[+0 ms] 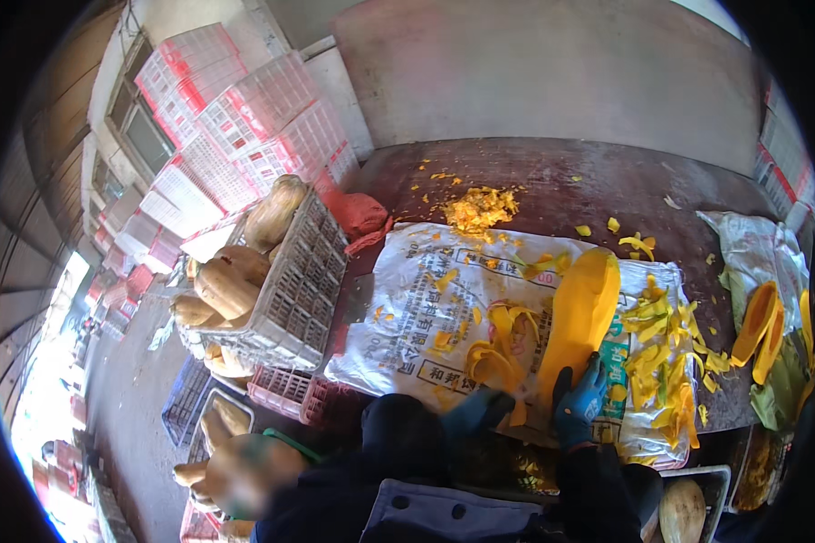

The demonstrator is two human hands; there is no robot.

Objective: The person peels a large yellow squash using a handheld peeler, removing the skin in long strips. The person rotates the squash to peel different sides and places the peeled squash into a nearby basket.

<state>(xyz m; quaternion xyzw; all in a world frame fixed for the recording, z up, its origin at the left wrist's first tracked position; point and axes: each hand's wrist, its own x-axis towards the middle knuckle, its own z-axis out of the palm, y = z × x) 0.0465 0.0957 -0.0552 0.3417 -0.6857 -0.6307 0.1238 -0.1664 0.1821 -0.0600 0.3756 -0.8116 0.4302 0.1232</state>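
Note:
A peeled orange butternut squash (581, 305) lies lengthwise on a printed woven plastic sack (394, 292) spread over the table. My right hand (579, 400), in a blue and black work glove, grips its near end. My left hand (479, 410), gloved the same way, is just left of that end, close to orange peel strips (499, 353); whether it holds anything cannot be told. Green and yellow peelings (655, 332) are heaped right of the squash. A mound of orange pulp (481, 209) sits past the sack's far edge.
At left, a plastic crate (299, 285) holds unpeeled squash (227, 288). Stacked white and red crates (258, 115) stand behind it. Halved squash pieces (757, 326) lie at the table's right side beside a crumpled sack (761, 251). An unpeeled squash (682, 512) sits in a crate below the near edge.

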